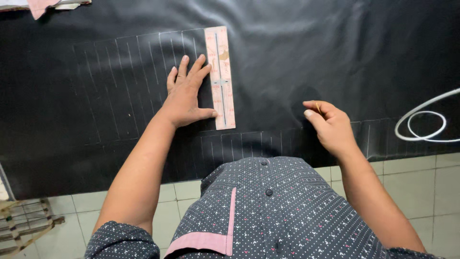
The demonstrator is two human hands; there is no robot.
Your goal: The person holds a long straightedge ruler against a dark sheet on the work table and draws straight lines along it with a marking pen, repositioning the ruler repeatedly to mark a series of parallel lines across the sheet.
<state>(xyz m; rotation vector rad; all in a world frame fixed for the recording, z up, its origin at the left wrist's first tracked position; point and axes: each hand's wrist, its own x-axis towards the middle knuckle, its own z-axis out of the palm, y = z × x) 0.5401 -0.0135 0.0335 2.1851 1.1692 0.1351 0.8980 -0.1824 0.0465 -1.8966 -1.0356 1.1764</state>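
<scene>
From the head view, the left hand (186,96) lies flat with fingers spread on a black sheet (297,52) covering the surface, its thumb touching the edge of a pink ruler (220,76) that lies lengthwise over white chalk lines (129,72). The right hand (330,125) hovers well apart to the right, fingers pinched on a thin piece of chalk (317,106) (only its tip shows). A white cord loop (424,122) lies at the right edge.

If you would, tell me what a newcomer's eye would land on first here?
The pale pink plastic ruler on the wide black sheet, beside a row of chalk lines. The left hand lies flat beside it, thumb at its edge; the right hand pinches a thin marker to the right.
</scene>
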